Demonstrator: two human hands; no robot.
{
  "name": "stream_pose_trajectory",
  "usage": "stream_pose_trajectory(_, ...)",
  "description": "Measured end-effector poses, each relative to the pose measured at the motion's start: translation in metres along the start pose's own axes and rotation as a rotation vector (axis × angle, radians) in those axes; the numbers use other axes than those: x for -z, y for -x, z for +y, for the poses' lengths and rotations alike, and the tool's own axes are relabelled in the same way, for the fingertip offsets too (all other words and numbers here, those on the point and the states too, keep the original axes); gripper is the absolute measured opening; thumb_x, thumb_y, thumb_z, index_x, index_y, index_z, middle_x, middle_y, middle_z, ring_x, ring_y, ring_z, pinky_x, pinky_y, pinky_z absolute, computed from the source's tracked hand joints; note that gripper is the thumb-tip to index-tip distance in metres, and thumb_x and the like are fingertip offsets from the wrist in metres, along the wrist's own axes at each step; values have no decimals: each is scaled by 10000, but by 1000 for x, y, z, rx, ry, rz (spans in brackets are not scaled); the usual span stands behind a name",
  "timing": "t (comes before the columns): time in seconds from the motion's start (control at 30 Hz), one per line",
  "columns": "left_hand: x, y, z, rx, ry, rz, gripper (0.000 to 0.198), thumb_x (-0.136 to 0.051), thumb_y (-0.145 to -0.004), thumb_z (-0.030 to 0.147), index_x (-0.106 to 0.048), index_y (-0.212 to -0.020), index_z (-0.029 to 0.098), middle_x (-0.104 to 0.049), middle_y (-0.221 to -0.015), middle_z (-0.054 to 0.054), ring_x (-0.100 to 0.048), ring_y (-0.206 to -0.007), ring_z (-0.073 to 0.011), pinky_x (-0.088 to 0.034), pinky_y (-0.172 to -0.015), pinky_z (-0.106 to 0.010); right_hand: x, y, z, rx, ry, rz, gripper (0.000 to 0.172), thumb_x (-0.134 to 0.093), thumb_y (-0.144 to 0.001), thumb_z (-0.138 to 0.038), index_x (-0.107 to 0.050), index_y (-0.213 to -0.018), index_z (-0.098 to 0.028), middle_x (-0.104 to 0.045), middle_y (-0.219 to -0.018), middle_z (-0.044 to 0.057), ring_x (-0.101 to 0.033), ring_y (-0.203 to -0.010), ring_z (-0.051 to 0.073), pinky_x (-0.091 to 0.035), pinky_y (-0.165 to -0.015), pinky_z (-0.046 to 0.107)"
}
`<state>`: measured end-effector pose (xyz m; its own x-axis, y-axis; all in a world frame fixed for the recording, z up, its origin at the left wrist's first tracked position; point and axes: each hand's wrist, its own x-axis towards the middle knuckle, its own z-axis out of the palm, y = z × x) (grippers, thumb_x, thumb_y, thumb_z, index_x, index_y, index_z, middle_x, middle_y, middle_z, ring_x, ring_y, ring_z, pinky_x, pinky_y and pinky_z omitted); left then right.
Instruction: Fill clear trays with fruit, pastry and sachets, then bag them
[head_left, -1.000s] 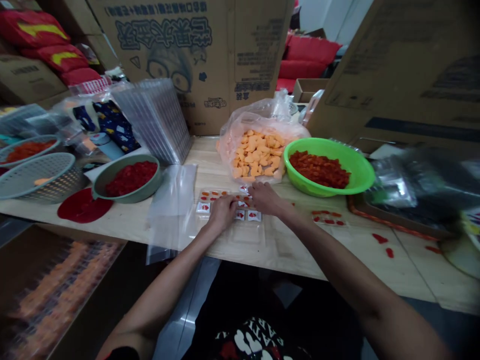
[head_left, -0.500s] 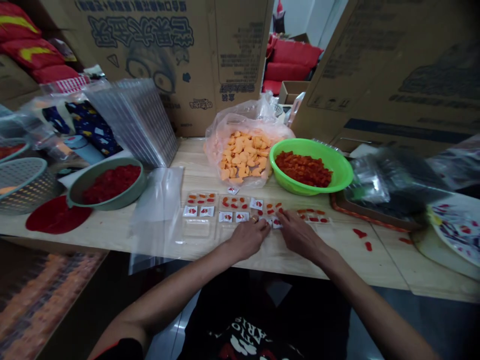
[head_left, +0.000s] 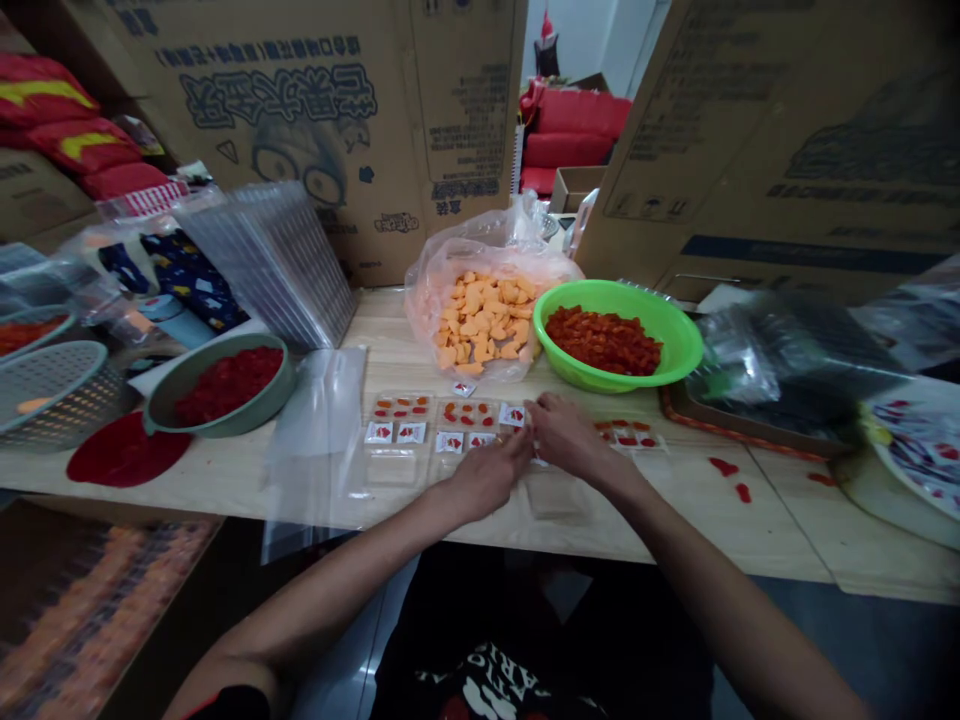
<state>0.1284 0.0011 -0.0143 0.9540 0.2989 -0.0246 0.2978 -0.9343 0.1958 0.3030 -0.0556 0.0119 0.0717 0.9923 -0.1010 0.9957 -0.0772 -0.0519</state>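
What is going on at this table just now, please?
A person's left hand and right hand meet over a row of clear plastic compartment trays on the pale wooden table. The trays hold small red and orange pieces and small white packets. Behind stand a bright green plastic bowl of red pieces and a clear plastic bag of orange pieces.

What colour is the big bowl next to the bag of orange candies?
The bowl is bright green, seen in the head view.

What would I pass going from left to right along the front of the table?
Grey basket → dull green bowl of red pieces → clear plastic bag → left hand → right hand → loose red bits → patterned plate.
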Motion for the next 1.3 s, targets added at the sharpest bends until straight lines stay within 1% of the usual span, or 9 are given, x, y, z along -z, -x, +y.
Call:
stream_pose_trajectory(0.1,25,-16,-35,439,48,84,393,-433,-924,146,-614,-1270,180,-631,-1328,-127,-640,-1137,-232,-516,-907,-311,-4,-38,-12,-20,-11,-2,299,-516,-866,-155,-628,-1138,-101,-580,-1176,213,-527,-1111,343,-406,-902,439)
stream_pose_trajectory(0.2,43,-39,-77,807,38,31,313,-474,-938,285,-729,-1056,145,-728,-1071,-169,-687,-1031,-277,-518,-851,-316,-11,-57,-24,-28,-21,16,303,-539,-839,-127,-629,-1123,-77,-589,-1159,229,-525,-1125,355,-396,-928,463)
stream_pose_trajectory(0.4,30,-75,-117,900,51,10,410,-615,-845,482,-750,-1021,136,-727,-1096,-197,-683,-1030,-360,-530,-790,-372,2,-57,-27,-16,-96,90,387,-540,-819,-92,-583,-1203,-120,-649,-1147,148,-563,-1107,288,-388,-955,408)
stream_pose_trajectory(0.6,14,-90,-122,969,180,81,322,-668,-809,375,-705,-1060,176,-722,-1134,-151,-667,-1066,-327,-501,-793,-336,23,17,67,-115,-246,106,374,-511,-857,-90,-622,-1205,-172,-690,-1151,102,-615,-1048,237,-438,-871,327)
stream_pose_trajectory(0.8,35,-86,-120,996,277,275,410,-733,-766,371,-680,-1106,150,-722,-1133,-120,-666,-1033,-267,-479,-804,-295,-12,100,150,-313,-279,76,256,-499,-869,-116,-651,-1073,-147,-707,-1008,90,-635,-917,212,-448,-817,302)
stream_pose_trajectory(0.97,45,-78,-67,824,658,509,236,-697,-757,195,-739,-980,127,-745,-861,-43,-685,-788,-180,-492,-720,-245,-47,132,146,-311,-121,292,332,-486,-856,-107,-682,-1124,-124,-644,-1129,154,-569,-1093,278,-446,-920,394)
stream_pose_trajectory(1.1,21,-96,26,532,943,347,154,-681,-786,189,-751,-913,136,-737,-756,-19,-673,-678,-150,-495,-647,-232,-61,151,135,-51,-71,358,525,-435,-775,4,-646,-1245,-95,-601,-1247,188,-537,-1158,275,-446,-983,402)
stream_pose_trajectory(1.2,0,-116,85,436,808,232,117,-672,-817,189,-762,-891,178,-755,-785,-22,-693,-737,-155,-504,-710,-248,-71,160,128,34,-33,312,523,-420,-793,-4,-626,-1270,-69,-601,-1260,211,-549,-1132,288,-477,-945,414)
stream_pose_trajectory(1.3,-10,-126,109,359,570,174,148,-639,-840,189,-770,-908,194,-765,-891,-61,-704,-870,-202,-513,-813,-302,-77,164,125,-9,-47,331,514,-427,-796,-12,-628,-1266,-72,-591,-1276,222,-547,-1148,295,-488,-932,419)
